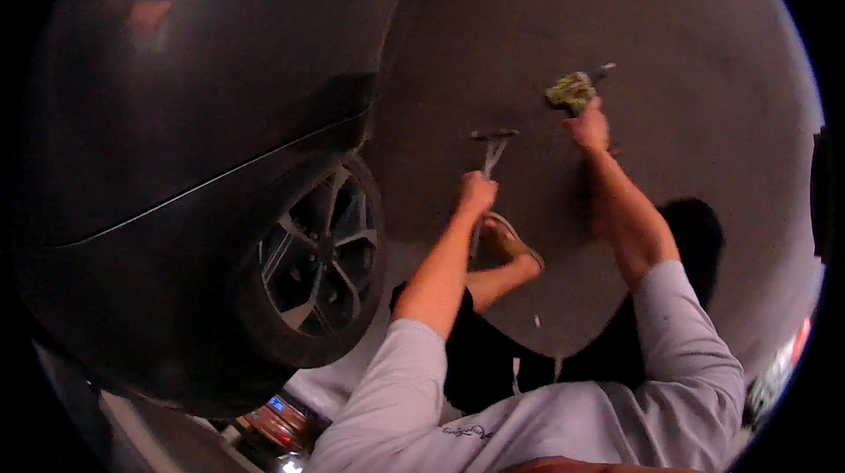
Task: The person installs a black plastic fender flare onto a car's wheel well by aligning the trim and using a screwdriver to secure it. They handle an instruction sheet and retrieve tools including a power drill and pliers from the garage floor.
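Observation:
My left hand (pixel 477 193) is closed round the shaft of a grey T-shaped tool (pixel 493 149). A thin crossbar tops it, with two struts running down from the bar, much like a squeegee. Farther out and to the right, my right hand (pixel 588 128) grips a blotchy yellow-green and dark object (pixel 570 93). A grey tip sticks out of its far right side, but blur hides its exact kind. Both hands are held out over the dark ground (pixel 458 51), apart from each other.
A dark car (pixel 202 103) fills the left side, its spoked wheel (pixel 326 253) close to my left forearm. My sandalled foot (pixel 506 240) shows below my left hand. Reddish-brown items (pixel 273 429) lie behind the wheel at the lower left.

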A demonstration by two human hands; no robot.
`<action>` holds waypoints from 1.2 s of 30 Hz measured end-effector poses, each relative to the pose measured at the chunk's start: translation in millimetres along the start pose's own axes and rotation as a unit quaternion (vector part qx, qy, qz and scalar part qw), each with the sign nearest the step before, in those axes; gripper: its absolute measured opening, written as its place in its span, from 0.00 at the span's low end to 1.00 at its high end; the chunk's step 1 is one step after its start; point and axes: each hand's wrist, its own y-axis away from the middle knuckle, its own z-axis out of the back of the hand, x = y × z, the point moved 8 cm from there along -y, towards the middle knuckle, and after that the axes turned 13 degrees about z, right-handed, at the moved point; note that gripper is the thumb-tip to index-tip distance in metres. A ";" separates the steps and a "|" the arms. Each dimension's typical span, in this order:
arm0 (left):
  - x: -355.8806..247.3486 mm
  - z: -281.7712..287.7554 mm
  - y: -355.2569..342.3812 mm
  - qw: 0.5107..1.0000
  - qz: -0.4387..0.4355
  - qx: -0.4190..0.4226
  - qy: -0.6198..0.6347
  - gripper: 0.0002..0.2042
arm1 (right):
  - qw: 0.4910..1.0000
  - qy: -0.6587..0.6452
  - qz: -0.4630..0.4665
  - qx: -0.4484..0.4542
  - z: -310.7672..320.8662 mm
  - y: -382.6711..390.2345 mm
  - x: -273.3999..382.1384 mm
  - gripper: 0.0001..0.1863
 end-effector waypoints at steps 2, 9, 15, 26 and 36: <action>-37.6 -4.0 -22.3 0.995 -0.016 -0.078 -0.060 0.19 | 0.997 -0.008 0.018 -0.069 -3.2 -53.1 -21.5 0.36; -59.9 -71.7 -103.3 0.964 -0.150 -0.211 -0.063 0.14 | 0.982 -0.048 -0.001 -0.183 -15.2 -120.6 -11.9 0.35; -79.4 -92.9 -81.1 0.961 -0.195 -0.185 -0.066 0.13 | 0.985 0.009 0.011 -0.172 -11.2 -115.1 -29.5 0.36; -146.7 -95.6 -80.5 0.941 -0.232 -0.242 -0.032 0.16 | 0.903 0.137 0.185 -0.362 -6.7 -51.1 37.6 0.34; 35.8 130.9 -29.3 0.729 -0.073 -0.324 0.598 0.30 | 0.841 -0.438 0.267 -0.174 -123.0 15.8 155.7 0.28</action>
